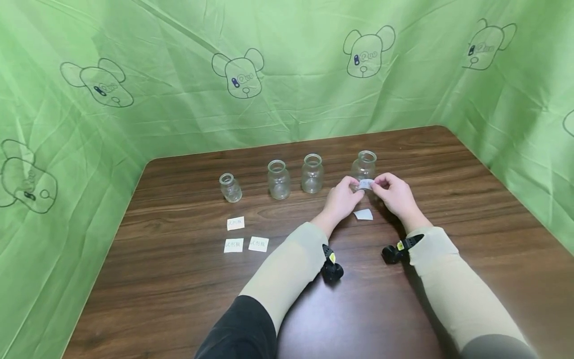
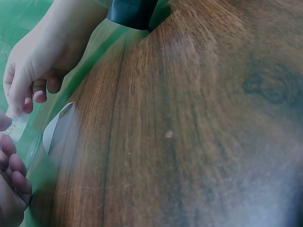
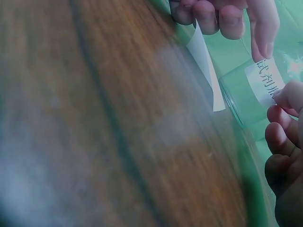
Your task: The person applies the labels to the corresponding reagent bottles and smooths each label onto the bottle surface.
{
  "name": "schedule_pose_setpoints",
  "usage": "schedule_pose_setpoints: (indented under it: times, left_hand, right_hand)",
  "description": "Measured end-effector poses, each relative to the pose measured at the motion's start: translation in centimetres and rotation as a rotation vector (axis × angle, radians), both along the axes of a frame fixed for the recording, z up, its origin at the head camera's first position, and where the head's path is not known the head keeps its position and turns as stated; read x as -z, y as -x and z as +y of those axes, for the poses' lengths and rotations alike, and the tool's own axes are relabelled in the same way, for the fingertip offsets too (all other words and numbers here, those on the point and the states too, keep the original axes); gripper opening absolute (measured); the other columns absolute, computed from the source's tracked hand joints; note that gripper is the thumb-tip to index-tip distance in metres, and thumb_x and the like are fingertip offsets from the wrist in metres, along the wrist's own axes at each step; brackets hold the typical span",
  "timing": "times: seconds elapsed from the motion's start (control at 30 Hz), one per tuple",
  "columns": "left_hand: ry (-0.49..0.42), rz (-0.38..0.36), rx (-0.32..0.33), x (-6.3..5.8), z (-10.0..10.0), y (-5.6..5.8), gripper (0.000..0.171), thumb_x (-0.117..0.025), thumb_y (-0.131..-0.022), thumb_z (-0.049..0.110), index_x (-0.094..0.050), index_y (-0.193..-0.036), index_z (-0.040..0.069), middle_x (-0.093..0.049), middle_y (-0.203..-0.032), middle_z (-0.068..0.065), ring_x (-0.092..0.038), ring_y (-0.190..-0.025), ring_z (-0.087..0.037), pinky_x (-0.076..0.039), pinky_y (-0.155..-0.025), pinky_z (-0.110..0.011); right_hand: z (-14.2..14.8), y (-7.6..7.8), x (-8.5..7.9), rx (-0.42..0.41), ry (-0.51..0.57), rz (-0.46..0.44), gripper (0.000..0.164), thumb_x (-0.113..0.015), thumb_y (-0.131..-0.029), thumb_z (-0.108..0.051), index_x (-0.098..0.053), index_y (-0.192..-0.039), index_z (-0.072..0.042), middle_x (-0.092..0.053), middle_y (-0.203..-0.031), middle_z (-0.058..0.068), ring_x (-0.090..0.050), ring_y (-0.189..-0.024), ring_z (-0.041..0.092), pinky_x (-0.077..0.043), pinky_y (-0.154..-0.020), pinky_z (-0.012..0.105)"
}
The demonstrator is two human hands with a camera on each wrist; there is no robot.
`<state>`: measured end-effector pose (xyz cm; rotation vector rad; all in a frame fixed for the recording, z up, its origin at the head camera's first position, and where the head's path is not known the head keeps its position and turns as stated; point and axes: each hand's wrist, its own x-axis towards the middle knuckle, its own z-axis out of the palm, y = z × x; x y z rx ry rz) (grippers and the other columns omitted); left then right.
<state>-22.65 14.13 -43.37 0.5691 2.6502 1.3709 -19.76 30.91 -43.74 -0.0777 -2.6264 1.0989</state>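
Both hands meet at the front of a clear glass jar (image 1: pixel 364 163), the rightmost on the table. Between them is a small white label (image 1: pixel 365 184) with dark Chinese characters, held up against the glass. My left hand (image 1: pixel 342 202) pinches its left end with thumb and fingertip. At the other end, my right hand (image 1: pixel 396 197) pinches it between thumb and index finger. In the right wrist view the label (image 3: pixel 262 80) stretches between the two sets of fingertips, over the jar wall. A curled piece of white paper (image 1: pixel 363 214) lies just below the hands.
Left of the hands stand three more glass jars, (image 1: pixel 312 174) one close by, a similar jar (image 1: pixel 279 180) beside it and a smaller jar (image 1: pixel 230 188). Three labels, including an upper label (image 1: pixel 235 223), lie on the wooden table (image 1: pixel 179 279). Green cloth (image 1: pixel 287 114) surrounds the table.
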Motion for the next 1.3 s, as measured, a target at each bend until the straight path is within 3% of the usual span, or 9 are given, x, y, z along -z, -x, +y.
schedule_pose_setpoints:
  times: [0.43,0.6,0.77,0.87,1.0,1.17,1.3]
  left_hand:
    - [0.014,0.002,0.019,-0.1,-0.1,0.6,0.026,-0.062,-0.087,0.028,-0.055,-0.108,0.016,-0.056,-0.072,0.007,-0.054,-0.062,-0.008,-0.040,-0.055,-0.022]
    - [0.028,-0.001,0.017,-0.1,-0.2,0.8,0.027,-0.061,-0.087,0.029,-0.054,-0.110,0.017,-0.057,-0.073,0.007,-0.054,-0.062,-0.008,-0.040,-0.055,-0.022]
    - [0.047,0.013,-0.030,-0.2,-0.1,1.1,0.040,-0.063,-0.086,0.028,-0.047,-0.121,0.018,-0.057,-0.071,0.006,-0.054,-0.059,-0.010,-0.040,-0.051,-0.025]
    - [0.063,0.006,-0.059,-0.5,0.2,1.2,0.055,-0.063,-0.086,0.028,-0.037,-0.133,0.019,-0.057,-0.067,0.004,-0.053,-0.054,-0.013,-0.040,-0.047,-0.028]
    - [0.110,0.004,-0.071,-0.8,0.7,1.3,0.070,-0.064,-0.086,0.031,-0.025,-0.144,0.019,-0.061,-0.068,-0.003,-0.055,-0.053,-0.016,-0.040,-0.045,-0.030]
    - [0.178,0.046,-0.063,-0.9,0.9,1.6,0.077,-0.063,-0.087,0.039,-0.018,-0.148,0.021,-0.068,-0.086,-0.009,-0.063,-0.068,-0.019,-0.045,-0.054,-0.032]
    - [0.170,0.061,-0.020,-0.8,0.7,2.0,0.081,-0.063,-0.088,0.039,-0.013,-0.150,0.023,-0.068,-0.097,-0.012,-0.066,-0.079,-0.023,-0.049,-0.064,-0.033]
  right_hand:
    - [0.1,1.0,0.1,0.002,0.039,-0.004,0.022,-0.061,-0.091,-0.022,-0.059,-0.094,-0.001,-0.059,-0.077,0.011,-0.052,-0.052,0.007,-0.044,-0.051,0.023]
    - [0.1,1.2,0.3,0.008,0.043,-0.015,0.023,-0.061,-0.090,-0.024,-0.058,-0.095,-0.002,-0.059,-0.078,0.010,-0.054,-0.057,0.009,-0.044,-0.053,0.022]
    - [0.3,1.2,0.3,0.024,0.025,-0.011,0.029,-0.062,-0.089,-0.022,-0.054,-0.107,0.000,-0.060,-0.086,0.012,-0.054,-0.069,0.012,-0.042,-0.059,0.019]
    - [0.6,1.3,0.1,0.027,0.002,-0.010,0.043,-0.064,-0.089,-0.023,-0.049,-0.121,0.000,-0.060,-0.091,0.014,-0.054,-0.076,0.018,-0.042,-0.065,0.024]
    - [0.8,1.7,-0.1,-0.025,-0.052,-0.015,0.063,-0.066,-0.087,-0.030,-0.041,-0.137,-0.002,-0.058,-0.097,0.018,-0.055,-0.087,0.028,-0.042,-0.075,0.040]
    - [0.5,2.4,-0.4,-0.099,-0.117,0.014,0.064,-0.070,-0.084,-0.030,-0.044,-0.135,-0.001,-0.055,-0.102,0.021,-0.048,-0.098,0.035,-0.037,-0.082,0.051]
    - [0.5,2.5,-0.5,-0.091,-0.148,0.023,0.063,-0.072,-0.083,-0.026,-0.046,-0.133,0.001,-0.053,-0.103,0.022,-0.046,-0.097,0.035,-0.038,-0.081,0.050]
